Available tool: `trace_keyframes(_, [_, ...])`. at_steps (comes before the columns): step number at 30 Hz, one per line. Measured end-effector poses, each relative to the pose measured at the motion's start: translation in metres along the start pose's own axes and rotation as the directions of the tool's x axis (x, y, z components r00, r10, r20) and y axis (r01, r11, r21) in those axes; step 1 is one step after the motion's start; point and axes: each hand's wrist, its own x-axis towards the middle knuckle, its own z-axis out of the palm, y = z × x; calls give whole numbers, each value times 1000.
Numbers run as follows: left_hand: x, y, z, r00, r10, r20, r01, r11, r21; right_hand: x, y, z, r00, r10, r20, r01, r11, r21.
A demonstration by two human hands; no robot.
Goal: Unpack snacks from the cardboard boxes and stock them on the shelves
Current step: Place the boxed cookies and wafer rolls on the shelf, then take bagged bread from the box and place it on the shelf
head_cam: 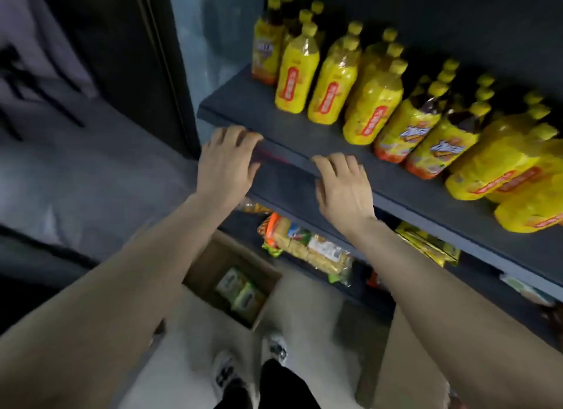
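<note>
My left hand and my right hand rest palm down on the front lip of the dark grey upper shelf, fingers slightly apart and bent over the edge. Between them a blurred dark red streak runs along the lip; I cannot tell what it is. Neither hand visibly holds a snack. Below, on the floor, an open cardboard box holds green snack packs. On the lower shelf lie a pack of pale biscuits or noodles and yellow packs.
Rows of yellow-capped drink bottles fill the upper shelf behind and to the right of my hands. A dark door or wall panel stands to the left. My legs and shoes are beside the box on the pale floor.
</note>
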Motion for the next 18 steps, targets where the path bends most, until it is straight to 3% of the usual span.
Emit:
trace_keyframes(6, [-83, -56, 101, 950, -206, 234, 213, 977, -2, -27, -56, 126, 950, -85, 299, 26, 980, 197])
trace_keyframes(9, [-132, -73, 167, 900, -264, 346, 274, 961, 20, -52, -74, 204, 876, -132, 464, 26, 973, 227])
trace_keyframes(14, [-210, -103, 291, 808, -376, 454, 388, 919, 72, -107, -90, 343, 779, -194, 596, 110, 979, 175])
trace_keyframes(18, [-273, -126, 383, 711, -417, 567, 445, 890, 98, -150, -92, 452, 636, -248, 731, 155, 969, 194])
